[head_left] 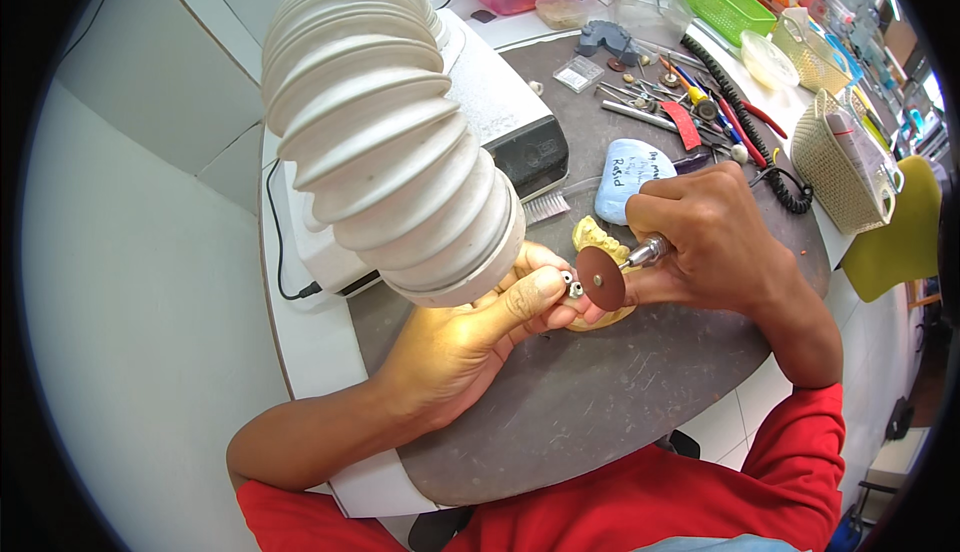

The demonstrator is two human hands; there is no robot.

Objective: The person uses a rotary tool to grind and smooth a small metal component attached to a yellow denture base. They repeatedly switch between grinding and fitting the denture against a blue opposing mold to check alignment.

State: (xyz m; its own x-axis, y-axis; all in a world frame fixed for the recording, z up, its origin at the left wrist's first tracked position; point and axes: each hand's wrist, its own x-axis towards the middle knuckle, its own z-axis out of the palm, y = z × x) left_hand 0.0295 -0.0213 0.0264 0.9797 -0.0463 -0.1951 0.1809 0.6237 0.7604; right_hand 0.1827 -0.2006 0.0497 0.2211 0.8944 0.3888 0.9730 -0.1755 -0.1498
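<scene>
My left hand [465, 327] pinches a small grey metal dental piece [574, 290] with round knobs between thumb and fingers. Wrapped in my right hand [715, 237] is a rotary handpiece [648, 251], whose brown cutting disc [592, 270] stands right beside the metal piece. Whether disc and metal touch, I cannot tell. Behind the disc lies a yellowish dental cast [597, 236] with teeth, partly hidden by the disc and my right hand. A pale blue rounded block [622, 187] with handwriting sits just beyond my right hand.
A thick white ribbed hose [390, 142] hangs over my left hand, above a white machine [480, 62]. A brush [546, 207] lies near its end. Farther back are loose tools [650, 112], a coiled black cable [745, 112], a grey dental mould [608, 40] and a woven basket [840, 172].
</scene>
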